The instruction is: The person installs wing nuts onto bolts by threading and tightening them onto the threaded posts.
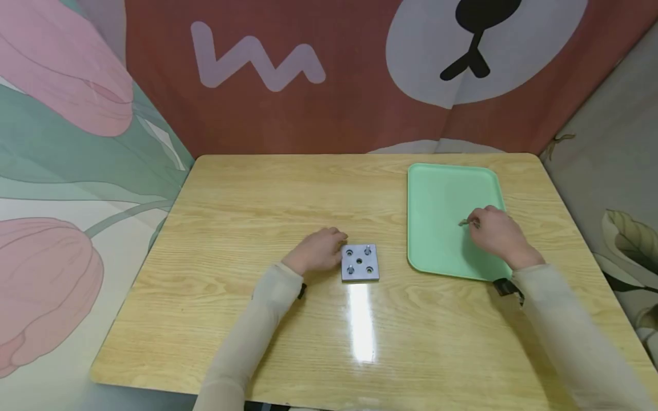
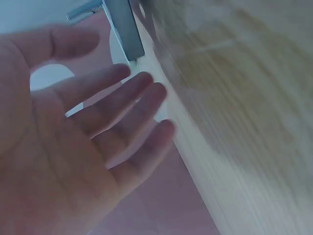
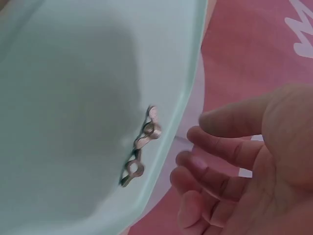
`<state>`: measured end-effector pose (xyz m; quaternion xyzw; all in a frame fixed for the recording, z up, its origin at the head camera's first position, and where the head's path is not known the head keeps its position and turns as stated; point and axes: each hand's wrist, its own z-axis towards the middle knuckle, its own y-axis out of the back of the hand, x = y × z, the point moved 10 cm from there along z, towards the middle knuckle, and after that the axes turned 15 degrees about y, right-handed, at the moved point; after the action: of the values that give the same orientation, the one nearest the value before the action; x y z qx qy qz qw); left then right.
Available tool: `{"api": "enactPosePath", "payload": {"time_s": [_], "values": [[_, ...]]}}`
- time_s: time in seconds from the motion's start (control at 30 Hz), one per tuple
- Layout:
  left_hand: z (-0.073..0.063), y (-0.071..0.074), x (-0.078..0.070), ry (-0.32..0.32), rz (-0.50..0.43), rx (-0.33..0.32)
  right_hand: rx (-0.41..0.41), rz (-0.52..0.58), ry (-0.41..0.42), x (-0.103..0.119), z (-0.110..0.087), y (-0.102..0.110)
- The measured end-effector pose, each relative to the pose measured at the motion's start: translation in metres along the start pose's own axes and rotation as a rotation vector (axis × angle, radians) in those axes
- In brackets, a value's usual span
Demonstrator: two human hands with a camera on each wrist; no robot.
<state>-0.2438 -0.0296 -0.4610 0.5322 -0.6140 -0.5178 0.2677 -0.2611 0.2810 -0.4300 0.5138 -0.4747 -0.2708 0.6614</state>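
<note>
A square metal plate (image 1: pixel 358 271) with holes and two upright studs lies mid-table. Beside its left edge is my left hand (image 1: pixel 320 249), fingers extended and holding nothing. In the left wrist view, the fingertips come close to the edge of the plate (image 2: pixel 124 29), and one stud (image 2: pixel 84 9) shows at the top. Over the green tray (image 1: pixel 434 228) hangs my right hand (image 1: pixel 496 234), its fingers loosely bent with nothing between them. Two metal wing nuts (image 3: pixel 156 131) lie close together on the tray, just in front of the right thumb and fingertips.
The wooden table (image 1: pixel 247 194) meets a red patterned wall cloth (image 1: pixel 339 120) at the back. Printed cloths hang on both sides. The tray's raised rim (image 1: pixel 409 228) faces the plate. Black bands (image 1: pixel 506 287) show at the wrists.
</note>
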Motion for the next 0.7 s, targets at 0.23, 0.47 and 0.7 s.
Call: {"api": "enactPosePath", "payload": {"time_s": [0.23,0.47,0.7], "values": [[-0.014,-0.013,-0.01,-0.036,0.045,0.106,0.104,0.008,-0.026,-0.018,-0.002,-0.01],[-0.017,-0.012,-0.013,-0.032,0.044,0.088,0.145,0.027,0.002,-0.023,0.002,-0.014],[-0.015,-0.02,-0.019,-0.047,0.087,0.005,0.121,0.018,0.011,-0.031,0.002,-0.018]]}}
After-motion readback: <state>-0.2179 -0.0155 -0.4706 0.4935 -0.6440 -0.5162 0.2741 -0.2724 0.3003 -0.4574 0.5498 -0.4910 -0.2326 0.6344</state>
